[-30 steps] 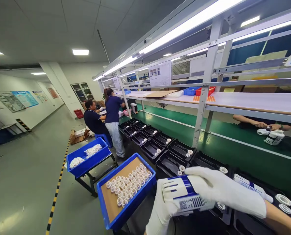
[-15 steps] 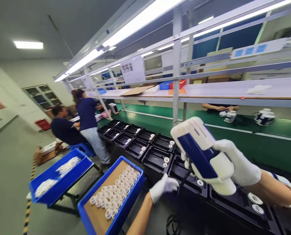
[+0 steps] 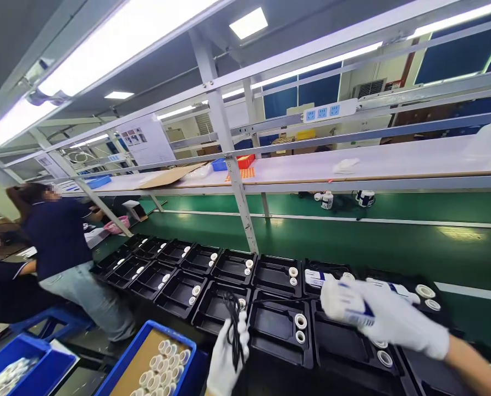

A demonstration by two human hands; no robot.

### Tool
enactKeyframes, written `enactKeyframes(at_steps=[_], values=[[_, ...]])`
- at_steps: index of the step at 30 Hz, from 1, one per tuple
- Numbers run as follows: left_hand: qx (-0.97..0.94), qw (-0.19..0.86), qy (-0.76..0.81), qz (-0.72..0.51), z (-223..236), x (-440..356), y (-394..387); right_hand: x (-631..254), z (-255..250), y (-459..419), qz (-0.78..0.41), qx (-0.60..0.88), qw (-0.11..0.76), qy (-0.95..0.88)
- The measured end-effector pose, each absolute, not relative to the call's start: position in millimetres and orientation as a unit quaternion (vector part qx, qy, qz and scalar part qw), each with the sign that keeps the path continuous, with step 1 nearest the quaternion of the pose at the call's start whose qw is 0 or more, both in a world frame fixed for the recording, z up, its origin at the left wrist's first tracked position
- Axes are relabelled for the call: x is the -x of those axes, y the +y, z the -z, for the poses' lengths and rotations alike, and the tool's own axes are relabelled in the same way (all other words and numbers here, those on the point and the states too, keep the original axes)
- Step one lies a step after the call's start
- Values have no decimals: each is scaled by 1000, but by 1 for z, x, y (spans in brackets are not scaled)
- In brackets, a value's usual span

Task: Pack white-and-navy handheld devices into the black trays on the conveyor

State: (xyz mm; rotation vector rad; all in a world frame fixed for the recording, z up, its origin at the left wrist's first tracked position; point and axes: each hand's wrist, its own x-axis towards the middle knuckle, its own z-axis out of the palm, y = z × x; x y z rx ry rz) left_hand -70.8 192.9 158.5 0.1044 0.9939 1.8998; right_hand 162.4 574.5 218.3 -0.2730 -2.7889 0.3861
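My right hand, in a white glove, is closed on a white-and-blue corded device held over the black trays. That device is blurred, and my hand covers part of it. In my gloved left hand is a gathered black cable, with the fingers wrapped round it. Part of the cable stretches right across a tray toward the device. Beneath my hands a black tray holds two white rings on its right side. Another white-and-blue device lies in a back-row tray.
Two rows of black trays run leftward beside a green conveyor belt. At lower left are a blue bin of white rings and another blue bin of white pieces. A metal post stands behind the trays. Two co-workers are at far left.
My view has swung right. The device has dropped from its raised, tilted position to just above the trays. My left hand, formerly without a visible hold, now grips the gathered cable.
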Motion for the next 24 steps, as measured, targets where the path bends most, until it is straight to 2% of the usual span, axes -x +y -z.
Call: enactKeyframes(at_steps=[3, 6, 9, 12, 14, 15, 17, 19, 20, 21, 22, 24], values=[[-76, 499, 386, -772, -185, 94, 257, -150, -111, 564, -154, 121, 2, -981], [-134, 561, 450, -682, -200, 102, 333, -141, -24, 568, -184, 124, -66, -973], [-154, 578, 534, -598, -201, 105, 390, -139, 34, 574, -210, 111, -101, -966], [-153, 561, 580, -570, -196, 106, 422, -138, 63, 572, -202, 113, -138, -963], [-160, 557, 602, -549, -194, 105, 434, -135, 57, 572, -172, 105, -139, -970], [-165, 557, 611, -537, -195, 103, 439, -131, 45, 574, -161, 103, -110, -975], [-182, 569, 621, -507, -200, 97, 448, -119, 4, 583, -150, 121, 27, -981], [-205, 594, 620, -470, -207, 89, 455, -105, -51, 596, -112, 164, 236, -951], [-218, 610, 615, -449, -211, 85, 457, -98, -80, 603, -99, 154, 307, -934], [-238, 628, 607, -425, -214, 82, 459, -92, -106, 609, -110, 111, 314, -937], [-264, 639, 600, -403, -217, 80, 460, -89, -129, 614, -149, 69, 270, -949], [-296, 615, 600, -417, -219, 79, 461, -87, -161, 616, -252, 74, 158, -952]])
